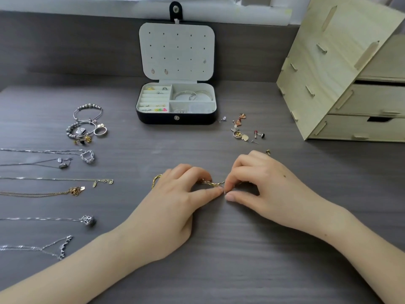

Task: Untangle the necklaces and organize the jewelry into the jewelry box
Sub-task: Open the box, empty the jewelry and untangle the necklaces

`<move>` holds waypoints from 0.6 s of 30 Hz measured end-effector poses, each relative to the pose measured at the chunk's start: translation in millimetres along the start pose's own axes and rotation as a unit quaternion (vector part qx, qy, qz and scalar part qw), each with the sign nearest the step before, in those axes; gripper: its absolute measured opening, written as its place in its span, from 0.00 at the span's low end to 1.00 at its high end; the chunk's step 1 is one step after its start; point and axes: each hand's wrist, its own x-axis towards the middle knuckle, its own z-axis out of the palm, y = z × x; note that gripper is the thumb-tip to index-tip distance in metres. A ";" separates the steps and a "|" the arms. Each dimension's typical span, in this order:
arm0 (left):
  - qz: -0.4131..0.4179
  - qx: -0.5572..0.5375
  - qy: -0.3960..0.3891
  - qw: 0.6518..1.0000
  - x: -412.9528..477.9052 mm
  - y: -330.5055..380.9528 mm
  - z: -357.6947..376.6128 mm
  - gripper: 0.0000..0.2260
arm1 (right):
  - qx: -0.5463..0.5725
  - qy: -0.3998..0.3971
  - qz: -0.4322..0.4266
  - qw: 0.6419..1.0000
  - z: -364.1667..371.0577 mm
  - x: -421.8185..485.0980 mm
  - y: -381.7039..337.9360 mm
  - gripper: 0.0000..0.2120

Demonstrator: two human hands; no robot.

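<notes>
A dark wood-grain table point(219, 270) fills most of what I can see. At its far right corner stands a pale wooden drawer unit point(328, 62). In the middle, toward the back, sits the black jewelry box point(157, 119), its lid point(177, 51) propped upright against the wall. The lid has rows of small holes, with a few earrings hung in them. The box's compartments already hold rings and a couple of bangles.

Close to me, the left hand point(175, 207) and right hand point(263, 185) meet at the table's centre. Both have their fingers curled, and thumb and forefinger of each pinch a tangled gold chain point(210, 183) right where the fingertips nearly touch. One loop of it pokes out beyond the left hand.

Along the left edge lie several necklaces point(43, 178) stretched out in separate rows, pendants pointing inward. Above them is a cluster of beaded bracelets point(87, 113) with a ring beside them. To the right of the box lies a scatter of small earrings point(241, 130).
</notes>
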 end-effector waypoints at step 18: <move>-0.009 0.002 0.006 1.000 -5.8 -4.7 -10.0 0.26 | 0.236 0.067 0.110 0.963 -1.0 14.2 0.3 0.08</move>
